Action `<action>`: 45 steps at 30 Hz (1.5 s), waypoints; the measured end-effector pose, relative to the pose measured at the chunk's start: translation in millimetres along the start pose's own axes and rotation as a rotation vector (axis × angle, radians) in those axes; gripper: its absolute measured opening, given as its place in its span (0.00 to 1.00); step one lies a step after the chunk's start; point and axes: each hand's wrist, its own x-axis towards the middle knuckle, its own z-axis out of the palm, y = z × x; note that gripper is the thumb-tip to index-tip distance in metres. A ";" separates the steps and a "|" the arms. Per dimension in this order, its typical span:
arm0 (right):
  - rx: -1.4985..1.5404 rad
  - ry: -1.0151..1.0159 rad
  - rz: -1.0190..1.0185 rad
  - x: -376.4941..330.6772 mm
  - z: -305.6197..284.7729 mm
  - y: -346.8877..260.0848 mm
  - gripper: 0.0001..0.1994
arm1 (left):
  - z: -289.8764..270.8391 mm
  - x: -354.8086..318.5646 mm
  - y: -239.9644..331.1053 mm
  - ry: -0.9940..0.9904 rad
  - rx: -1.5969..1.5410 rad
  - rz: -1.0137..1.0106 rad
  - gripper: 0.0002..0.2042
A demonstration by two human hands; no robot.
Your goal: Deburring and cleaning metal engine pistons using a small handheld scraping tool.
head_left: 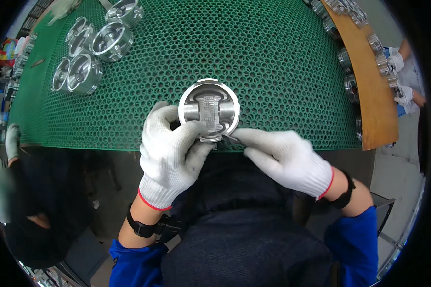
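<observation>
At near edge of green honeycomb mat (273, 57): left hand (170, 153) clamped on upturned piston (209, 110), right hand (285, 158) fingertips pinched at its skirt; apparently mid-inspection, steady grip needed.

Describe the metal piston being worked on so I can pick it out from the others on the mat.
Start at the big green honeycomb mat and go to the middle of its near edge. There the left hand grips a round silver piston, open underside up, with the right hand touching its lower rim. The other pistons sit untouched in a cluster at the mat's far left corner.
</observation>
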 end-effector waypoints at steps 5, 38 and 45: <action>0.952 -0.165 0.162 -22.5 -20.6 -13.4 0.20 | 1.2 1.0 4.7 0.031 -0.028 0.025 0.13; 0.009 1.089 0.094 -183.7 -149.3 -85.7 0.18 | -115.7 -47.3 -200.9 0.367 0.471 -0.395 0.20; -0.544 0.730 0.643 -149.5 -253.3 -71.7 0.20 | -78.9 -10.5 -99.0 0.471 0.236 -0.025 0.22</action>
